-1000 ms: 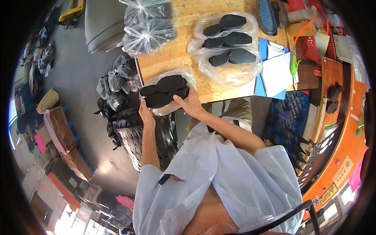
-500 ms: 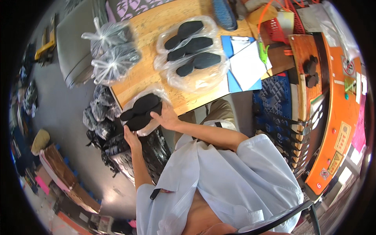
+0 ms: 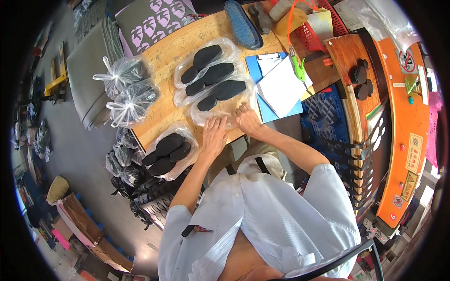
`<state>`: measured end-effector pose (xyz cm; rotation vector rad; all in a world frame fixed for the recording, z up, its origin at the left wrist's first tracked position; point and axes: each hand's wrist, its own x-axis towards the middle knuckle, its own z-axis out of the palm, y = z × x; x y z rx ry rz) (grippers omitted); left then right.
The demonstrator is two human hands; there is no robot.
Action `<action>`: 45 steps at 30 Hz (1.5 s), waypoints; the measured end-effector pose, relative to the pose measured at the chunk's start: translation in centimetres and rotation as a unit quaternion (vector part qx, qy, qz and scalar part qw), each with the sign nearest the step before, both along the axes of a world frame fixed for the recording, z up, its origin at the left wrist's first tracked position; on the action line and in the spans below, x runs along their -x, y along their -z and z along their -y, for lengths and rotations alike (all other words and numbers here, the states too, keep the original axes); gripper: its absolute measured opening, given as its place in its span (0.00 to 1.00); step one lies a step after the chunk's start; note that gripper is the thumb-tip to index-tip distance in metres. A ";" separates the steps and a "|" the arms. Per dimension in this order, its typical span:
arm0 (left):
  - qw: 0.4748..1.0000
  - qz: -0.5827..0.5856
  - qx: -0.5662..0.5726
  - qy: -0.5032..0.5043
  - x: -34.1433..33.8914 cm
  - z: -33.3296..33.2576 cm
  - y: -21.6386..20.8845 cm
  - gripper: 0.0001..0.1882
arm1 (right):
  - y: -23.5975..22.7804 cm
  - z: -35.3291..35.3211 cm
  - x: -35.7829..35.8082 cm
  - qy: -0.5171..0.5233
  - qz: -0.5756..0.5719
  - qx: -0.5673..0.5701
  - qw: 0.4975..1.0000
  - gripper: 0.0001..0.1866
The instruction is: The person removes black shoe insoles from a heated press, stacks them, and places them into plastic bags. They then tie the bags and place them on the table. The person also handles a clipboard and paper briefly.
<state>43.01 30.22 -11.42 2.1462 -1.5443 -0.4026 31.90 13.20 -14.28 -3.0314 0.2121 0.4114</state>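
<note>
On the wooden table lie several clear plastic bags with stacks of black sole-shaped pads [image 3: 228, 89] in them. Both my hands are at the front edge of the nearest clear plastic bag [image 3: 220, 116]. My left hand [image 3: 214, 136], seen from the back, has its fingers together over the bag's edge; the thumb is hidden. Curled at the fingers, my right hand [image 3: 248, 120] pinches the plastic just to the right. Left of my left hand, another open bag [image 3: 186, 161] with black pads [image 3: 169, 144] rests by the table's front-left corner, touched by neither hand.
Knotted bags [image 3: 133, 104] stand on the table's left side. At right lie a blue clipboard [image 3: 291, 111] with papers and green snips [image 3: 298, 68] on an orange cord. A blue sole [image 3: 243, 25] lies behind. More filled bags [image 3: 125, 154] hang or sit left of the table.
My hands have let go of the bag of black pads at the front left and moved right to the bag in the middle. The released bag stays by the corner with its pads spread apart.
</note>
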 end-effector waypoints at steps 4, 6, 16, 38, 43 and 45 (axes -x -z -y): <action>0.993 0.006 -0.100 0.056 1.2 -0.6 2.2 0.23 | 4.0 -0.1 4.1 -0.005 0.137 -0.037 0.990 0.10; 0.994 0.014 -0.098 0.047 1.7 -1.4 2.1 0.26 | 4.4 -0.9 4.9 0.001 0.190 -0.099 0.977 0.10; 0.986 -0.012 -0.135 0.095 3.3 2.4 -0.3 0.30 | -10.0 7.3 12.8 0.289 0.398 -0.239 0.837 0.11; 0.960 -0.246 -0.001 0.135 26.0 60.3 -10.6 0.24 | -16.8 40.5 34.0 0.694 0.479 -0.409 0.349 0.14; 0.930 -0.341 -0.054 0.127 25.1 60.2 -9.2 0.27 | -16.5 39.8 33.3 0.734 0.388 -0.359 0.426 0.10; 0.923 -0.356 -0.060 0.133 24.9 60.3 -9.0 0.27 | -16.3 39.8 33.1 0.692 0.459 -0.421 0.364 0.13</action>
